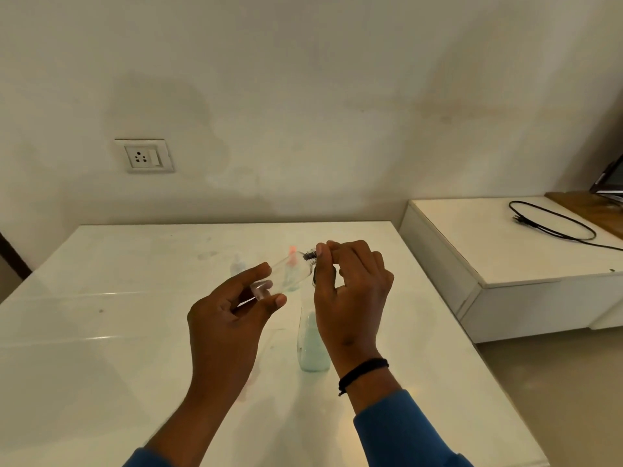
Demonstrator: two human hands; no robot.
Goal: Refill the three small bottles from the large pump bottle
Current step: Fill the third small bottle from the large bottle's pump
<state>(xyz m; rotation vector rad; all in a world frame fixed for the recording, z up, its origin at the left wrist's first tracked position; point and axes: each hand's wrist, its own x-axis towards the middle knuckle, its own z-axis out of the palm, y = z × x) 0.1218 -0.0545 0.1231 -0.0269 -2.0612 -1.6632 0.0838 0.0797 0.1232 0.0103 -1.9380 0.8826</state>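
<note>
Clear plastic small bottle [286, 276] lies tilted between both hands, above the table [101, 332], neck toward 2 o'clock. Left hand [229, 318] fingers [259, 269] and thumb curl round its base end. Right hand [350, 291] fingers pinch the dark cap [310, 255] at the neck; black band [362, 370] on that wrist. Large bottle [313, 345] w/ pale fluid stands on the table just below the right hand, top hidden. Two more small bottles at 12 o'clock behind: one w/ orange tip [292, 264], one pale [237, 264]. No label text legible. Wall socket [145, 156] at 10 o'clock; black cable [553, 224] on side unit [472, 251] at 2 o'clock.
</note>
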